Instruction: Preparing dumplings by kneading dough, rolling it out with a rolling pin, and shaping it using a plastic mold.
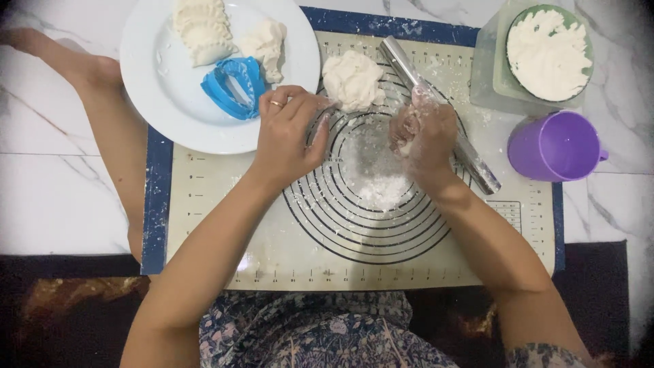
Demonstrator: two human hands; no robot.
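My left hand (289, 133), wearing a ring, rests on the baking mat (225, 225) with its fingers spread toward a lump of white dough (352, 80); whether it touches the dough I cannot tell. My right hand (424, 133), dusted with flour, is curled around a small piece of dough above a patch of loose flour (381, 184) on the mat's ring markings. A metal rolling pin (477, 163) lies diagonally behind my right hand.
A white plate (170, 102) at the upper left holds shaped dumplings (201, 31), a dough piece and a blue dumpling press (235, 85). A bowl of flour (548, 51) in a clear container and a purple cup (555, 146) stand at the right. A bare leg (112, 129) lies left of the mat.
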